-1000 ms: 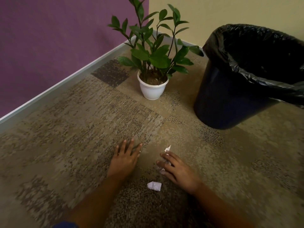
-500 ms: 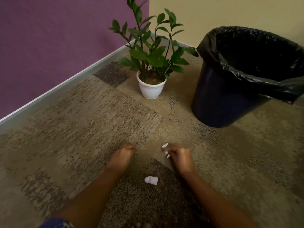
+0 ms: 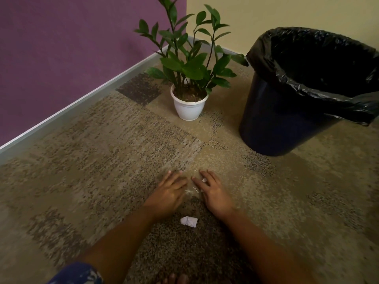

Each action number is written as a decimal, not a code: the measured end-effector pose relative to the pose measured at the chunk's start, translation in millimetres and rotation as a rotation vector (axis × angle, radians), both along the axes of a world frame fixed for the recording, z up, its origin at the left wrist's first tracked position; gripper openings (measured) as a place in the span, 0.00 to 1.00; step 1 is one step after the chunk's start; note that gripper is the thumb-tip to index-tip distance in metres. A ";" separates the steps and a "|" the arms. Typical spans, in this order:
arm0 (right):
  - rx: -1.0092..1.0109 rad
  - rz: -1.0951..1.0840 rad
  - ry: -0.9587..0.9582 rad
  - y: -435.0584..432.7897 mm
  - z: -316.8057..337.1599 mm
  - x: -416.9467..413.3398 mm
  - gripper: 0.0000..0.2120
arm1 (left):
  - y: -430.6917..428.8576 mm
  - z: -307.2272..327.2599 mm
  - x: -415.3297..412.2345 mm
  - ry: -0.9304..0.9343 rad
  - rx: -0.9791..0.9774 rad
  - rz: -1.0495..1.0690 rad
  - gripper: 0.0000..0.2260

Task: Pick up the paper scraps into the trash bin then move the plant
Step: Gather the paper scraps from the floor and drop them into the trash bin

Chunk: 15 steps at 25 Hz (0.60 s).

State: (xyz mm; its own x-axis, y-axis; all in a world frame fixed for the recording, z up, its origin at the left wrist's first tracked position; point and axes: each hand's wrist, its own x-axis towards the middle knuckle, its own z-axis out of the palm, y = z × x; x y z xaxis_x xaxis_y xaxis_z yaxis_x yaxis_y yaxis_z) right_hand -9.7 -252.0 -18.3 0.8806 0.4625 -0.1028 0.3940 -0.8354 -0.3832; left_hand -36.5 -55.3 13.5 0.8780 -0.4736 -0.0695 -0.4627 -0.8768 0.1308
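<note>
a crumpled paper scrap (image 3: 189, 221) lay behind the fingers, between the wrists. left hand (image 3: 170, 191) and right hand (image 3: 213, 192) lay flat on the carpet (image 3: 61, 181), fingers straight, a small scrap (image 3: 204, 179) among the right ones. beyond stood plant (image 3: 188, 68) and trash bin (image 3: 276, 124).

Resting side by side on the carpet (image 3: 102, 160), the left hand (image 3: 169, 193) just left of the right hand (image 3: 213, 193), a small scrap (image 3: 204, 180) showing between the right fingers. Lying nearer, midway between both, a paper scrap (image 3: 189, 221). Standing farther back, the plant (image 3: 190, 66) by the wall corner (image 3: 186, 27), the trash bin (image 3: 287, 119) to its right.
</note>
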 end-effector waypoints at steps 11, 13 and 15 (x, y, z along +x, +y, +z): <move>0.050 0.100 -0.028 -19.7 8.3 -3.9 0.18 | 15.9 -5.3 5.5 0.220 -0.218 0.173 0.22; 0.101 0.057 -0.065 -16.8 13.2 -2.6 0.15 | 12.1 -3.7 7.8 0.197 -0.258 0.216 0.19; 0.237 -0.080 -0.082 -12.3 14.1 -0.6 0.11 | 8.8 -4.2 12.2 0.158 -0.263 0.241 0.18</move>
